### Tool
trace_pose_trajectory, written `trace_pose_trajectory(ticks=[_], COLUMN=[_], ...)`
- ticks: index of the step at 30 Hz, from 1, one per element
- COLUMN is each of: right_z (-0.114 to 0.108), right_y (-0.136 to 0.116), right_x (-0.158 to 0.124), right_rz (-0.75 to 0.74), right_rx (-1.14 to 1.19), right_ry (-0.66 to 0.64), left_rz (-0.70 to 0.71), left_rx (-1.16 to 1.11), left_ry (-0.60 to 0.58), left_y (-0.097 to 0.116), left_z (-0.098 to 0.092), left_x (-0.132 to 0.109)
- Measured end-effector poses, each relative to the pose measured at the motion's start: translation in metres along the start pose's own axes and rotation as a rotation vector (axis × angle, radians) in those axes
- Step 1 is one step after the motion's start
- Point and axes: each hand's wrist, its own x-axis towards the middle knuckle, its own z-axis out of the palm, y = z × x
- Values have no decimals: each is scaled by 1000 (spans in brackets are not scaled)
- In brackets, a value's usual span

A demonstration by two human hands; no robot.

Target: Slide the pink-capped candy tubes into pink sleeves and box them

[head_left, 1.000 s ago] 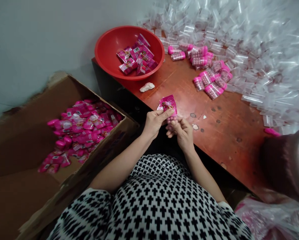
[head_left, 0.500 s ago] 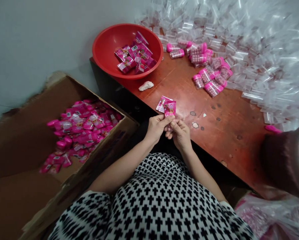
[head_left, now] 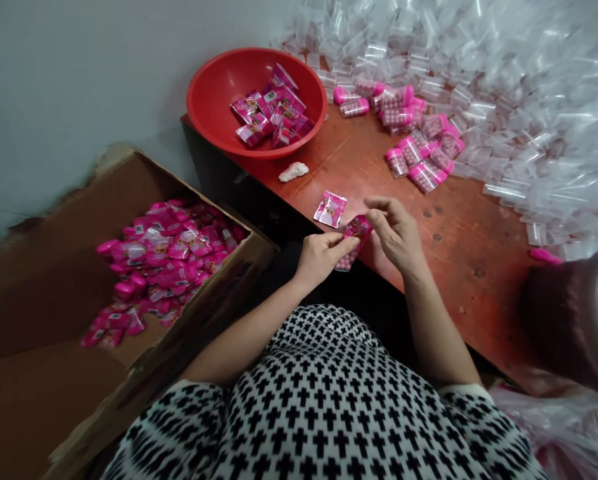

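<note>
While my left hand [head_left: 321,257] pinches a clear bottle of pink beads [head_left: 346,260] at the near edge of the wooden table [head_left: 459,227], my right hand [head_left: 397,233] curls by its pink far end, grip unclear; a light, steady pinch should prevent slipping.
</note>
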Motion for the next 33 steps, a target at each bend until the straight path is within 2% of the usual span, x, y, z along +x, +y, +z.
trace_pose_trajectory(ticks=[2,3,6,9,10,11,13,15,16,21,28,33], right_z=[2,5,18,29,32,35,39,43,45,49,54,56], right_y=[0,1,6,8,8,7,5,6,7,12,10,6], right_x=[11,14,14,0,-7,-16,-33,-47,-52,-57,-58,-60], right_rz=[-5,-7,0,42,72,116,243,358,390,419,411,351], right_rx=[-24,-44,-23,114,166,221,345,465,511,609,614,563], right_ry=[-83,-70,81,261,284,268,141,36,28,107,150,244], left_rz=[22,28,-22,-105,-116,-118,-118,-124,-129,-117,-108,-81], left_rx=[45,50,-22,-233,-313,-387,-492,-555,-583,-675,-605,-626], left_ry=[-11,-17,-7,97,142,184,225,214,196,110,180,264], left_y=[3,3,0,-3,-4,-5,-5,-4,-3,-3,-2,-1], left_z=[2,3,2,-3,-4,-6,-6,-5,-5,-2,-2,9], left_x=[-4,-5,-4,3,6,9,13,16,17,16,16,10])
